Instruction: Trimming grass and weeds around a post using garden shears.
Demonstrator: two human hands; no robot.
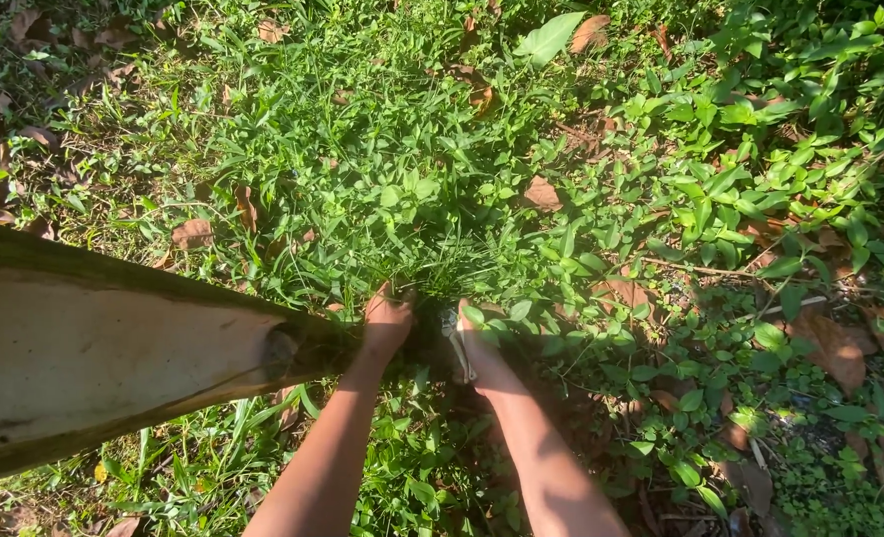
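Grass point(417, 239) fills most of what I see, thick and green in the sun, with brown dry leaves point(541, 194) scattered through it. My left hand point(386, 320) reaches down into the base of a dense tuft point(442, 268), and its fingers are closed around the stems, though the blades hide the tips. My right hand point(482, 348) sits just beside it, wrapped around the handle of a small metal blade point(454, 338) that shows pale and narrow against the shade between my two hands. That hand is clamped on the tool; I cannot tell the tool's full shape because my own shadow covers it. Both forearms come up from the bottom edge and nearly meet at the tuft.

To my left lies a big dried palm frond sheath point(104, 348), pale tan inside with a dark rim, its narrow end close to my left wrist; whether they touch I cannot tell. To the right, broad-leaved weeds point(750, 179) spread over the ground, mixed with more fallen brown leaves and a thin pale twig point(790, 303).
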